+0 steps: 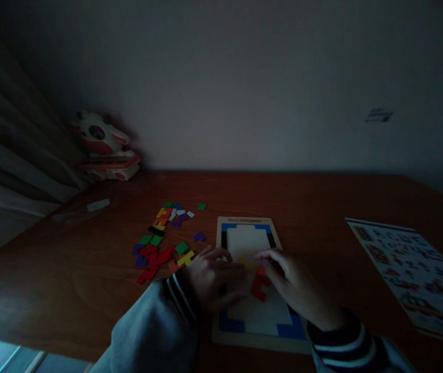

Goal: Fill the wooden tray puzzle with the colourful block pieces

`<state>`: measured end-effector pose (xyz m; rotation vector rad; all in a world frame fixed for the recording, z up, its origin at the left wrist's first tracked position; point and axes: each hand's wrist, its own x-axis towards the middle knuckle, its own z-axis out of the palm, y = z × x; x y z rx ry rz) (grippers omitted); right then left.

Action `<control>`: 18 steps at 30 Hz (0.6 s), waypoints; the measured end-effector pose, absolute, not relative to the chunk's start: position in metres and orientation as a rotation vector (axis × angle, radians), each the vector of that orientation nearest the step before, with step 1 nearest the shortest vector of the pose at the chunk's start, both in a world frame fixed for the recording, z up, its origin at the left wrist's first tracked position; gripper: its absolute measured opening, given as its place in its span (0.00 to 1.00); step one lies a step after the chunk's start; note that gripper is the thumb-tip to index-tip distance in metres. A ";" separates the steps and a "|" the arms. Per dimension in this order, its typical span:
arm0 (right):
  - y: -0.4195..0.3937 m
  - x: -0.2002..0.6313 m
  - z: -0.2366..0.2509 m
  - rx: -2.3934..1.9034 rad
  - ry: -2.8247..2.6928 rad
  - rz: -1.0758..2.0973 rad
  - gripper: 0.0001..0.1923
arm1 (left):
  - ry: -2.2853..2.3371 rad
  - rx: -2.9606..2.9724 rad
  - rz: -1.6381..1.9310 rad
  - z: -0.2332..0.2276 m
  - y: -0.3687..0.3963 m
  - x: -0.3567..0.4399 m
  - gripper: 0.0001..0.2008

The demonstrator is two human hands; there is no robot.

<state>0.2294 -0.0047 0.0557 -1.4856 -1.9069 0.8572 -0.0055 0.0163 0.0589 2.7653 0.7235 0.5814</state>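
Note:
My left hand (216, 274) lies over the left side of a wooden puzzle board (260, 343), fingers apart and stretched inward. Its fingertips reach a yellow puzzle piece (245, 264), partly hidden by them. Above the board's right half is my right hand (289, 280), with thumb and forefinger brought together in a pinch; what they hold, if anything, cannot be made out. Just below those fingertips sits a red puzzle piece (259, 287) on the pale inner field. Blue pieces (232, 325) and black ones (271, 240) line parts of the frame.
Left of the board, many loose coloured pieces (155, 254) are scattered on the brown table (307, 202). A printed pattern sheet (411, 274) lies at the right. Toward the back left stands a cow-shaped toy (103, 147), near a curtain (15, 129). A wall (245, 93) closes off the rear.

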 end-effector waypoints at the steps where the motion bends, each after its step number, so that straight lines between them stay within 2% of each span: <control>1: -0.005 0.228 0.055 -1.484 -1.911 0.849 0.12 | 0.724 2.779 0.581 0.059 0.017 -0.007 0.20; 18: -0.004 0.230 0.049 -1.453 -1.923 0.793 0.11 | 0.833 2.794 0.741 0.052 0.026 -0.026 0.13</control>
